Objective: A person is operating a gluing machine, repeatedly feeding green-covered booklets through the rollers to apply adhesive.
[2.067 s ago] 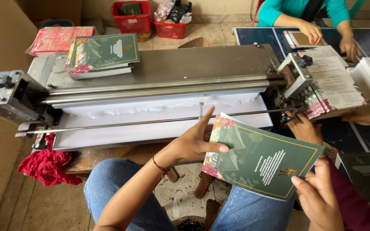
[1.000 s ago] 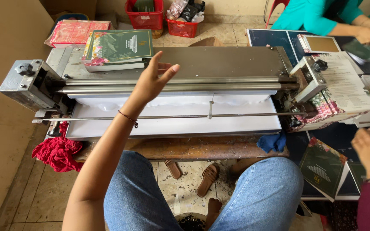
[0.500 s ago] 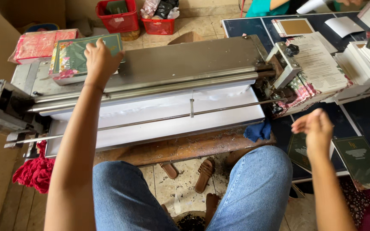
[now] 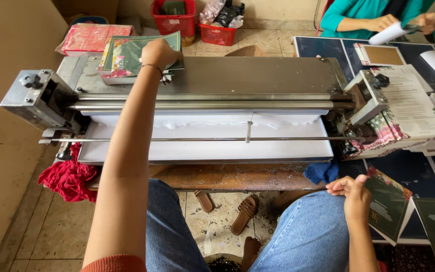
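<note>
Green cards (image 4: 132, 53) under left hand (image 4: 158, 53) (behind rollers (image 4: 202, 100)), right hand (image 4: 351, 194) idle

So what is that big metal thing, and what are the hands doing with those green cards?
The picture comes from a camera on the person's head, looking down over their knees. The long grey thing is a roller machine on a wooden bench, with metal rollers above a white tray. The left hand is stretched out and rests on a stack of green flowery cards on the machine's top. The right hand is down by the knee, open, next to a green card; whether it touches it is hard to tell. A red cloth hangs at the left, a blue cloth lies at the right. Another person in teal works nearby.
</note>
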